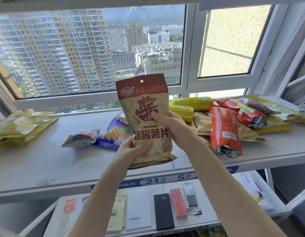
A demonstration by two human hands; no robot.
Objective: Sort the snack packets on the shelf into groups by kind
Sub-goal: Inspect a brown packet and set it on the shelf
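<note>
Both hands hold a tan and brown chip packet marked MAJIANG [145, 103] upright above the white shelf [45, 161]. My left hand [131, 149] grips its lower left corner. My right hand [169, 124] grips its right side, thumb on the front. Behind it lie a blue chip packet [112, 134] and a small silver and blue packet [81, 137]. A stack of yellow packets [20, 125] sits at the shelf's left end. At the right is a mixed heap: red packets [223, 130], yellow packets [192, 101] and tan packets [203, 124].
A big window [97, 48] stands right behind the shelf. A lower shelf [208, 221] carries notebooks, a black diary [163, 212], a red booklet [178, 201] and a pack of pens [191, 195]. A blue label strip [157, 181] runs along the upper shelf's front edge.
</note>
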